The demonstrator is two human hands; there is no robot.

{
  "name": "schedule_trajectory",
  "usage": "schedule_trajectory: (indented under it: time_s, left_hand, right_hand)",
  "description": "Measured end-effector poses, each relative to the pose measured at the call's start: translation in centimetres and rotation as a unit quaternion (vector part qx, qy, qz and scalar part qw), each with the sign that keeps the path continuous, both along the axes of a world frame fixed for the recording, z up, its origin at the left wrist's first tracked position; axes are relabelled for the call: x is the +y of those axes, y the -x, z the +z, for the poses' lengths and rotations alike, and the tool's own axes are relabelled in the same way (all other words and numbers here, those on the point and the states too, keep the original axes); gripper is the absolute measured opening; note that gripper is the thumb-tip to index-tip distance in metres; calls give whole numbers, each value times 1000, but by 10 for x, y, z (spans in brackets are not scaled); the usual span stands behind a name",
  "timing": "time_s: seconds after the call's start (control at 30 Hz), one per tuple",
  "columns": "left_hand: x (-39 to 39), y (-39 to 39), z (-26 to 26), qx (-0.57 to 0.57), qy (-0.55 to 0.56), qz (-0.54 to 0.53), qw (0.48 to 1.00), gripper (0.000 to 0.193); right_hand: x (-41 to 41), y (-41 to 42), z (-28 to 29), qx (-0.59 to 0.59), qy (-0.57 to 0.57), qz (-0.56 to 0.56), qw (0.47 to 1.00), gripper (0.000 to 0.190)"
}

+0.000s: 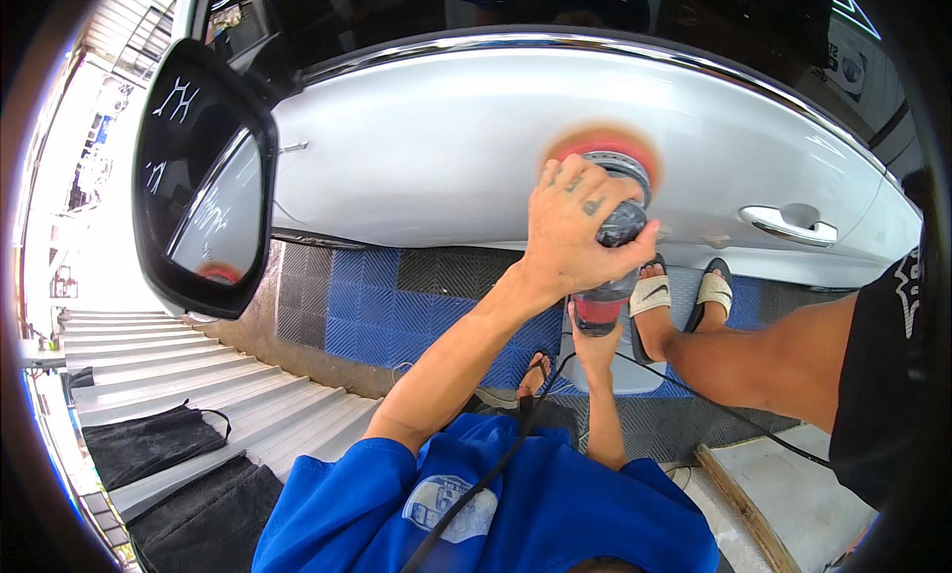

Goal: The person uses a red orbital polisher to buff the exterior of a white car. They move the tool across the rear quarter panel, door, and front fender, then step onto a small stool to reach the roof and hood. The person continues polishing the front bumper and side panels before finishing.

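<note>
My left hand [569, 235] is wrapped over the dark head of an electric car polisher [601, 313]. Lower on the tool, my right hand [596, 348] holds the rear end of its body, with most of the fingers hidden beneath. The red and orange polishing pad [595, 136] is blurred at its rim and lies against the silver-white car door [416, 149]. A black power cord [541, 402] runs from the tool's rear across my blue shirt. To the right of the pad is the chrome-trimmed door handle [788, 225].
The side mirror [204, 179] juts out at left. Another person's leg [751, 357] and slide sandals [651, 294] are close on my right. Another black cable [732, 417] crosses there. Black towels [152, 441] hang on corrugated metal at lower left. Blue and grey tiles [364, 305] cover the floor.
</note>
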State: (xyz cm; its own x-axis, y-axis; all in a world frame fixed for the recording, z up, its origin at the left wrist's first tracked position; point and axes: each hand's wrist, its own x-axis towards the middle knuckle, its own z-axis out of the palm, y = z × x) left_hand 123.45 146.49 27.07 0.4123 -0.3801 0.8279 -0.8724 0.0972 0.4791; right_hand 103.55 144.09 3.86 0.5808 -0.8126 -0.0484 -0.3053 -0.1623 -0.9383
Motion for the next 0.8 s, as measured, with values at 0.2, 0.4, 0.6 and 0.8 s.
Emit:
schedule_trajectory:
  time_s: [0.2, 0.4, 0.6, 0.8]
  left_hand:
    - [83, -55, -23, 15, 17, 28, 999, 30]
    - [165, -107, -57, 32, -10, 31, 999, 30]
    - [247, -151, -85, 110, 1, 88, 990, 22]
    - [299, -189, -97, 197, 91, 156, 964, 20]
  right_hand:
    - [45, -48, -9, -12, 38, 15, 999, 18]
    - [118, -107, -20, -34, 9, 20, 999, 43]
    - [171, -155, -35, -51, 59, 37, 996, 36]
    - [180, -181, -19, 8, 173, 186, 967, 40]
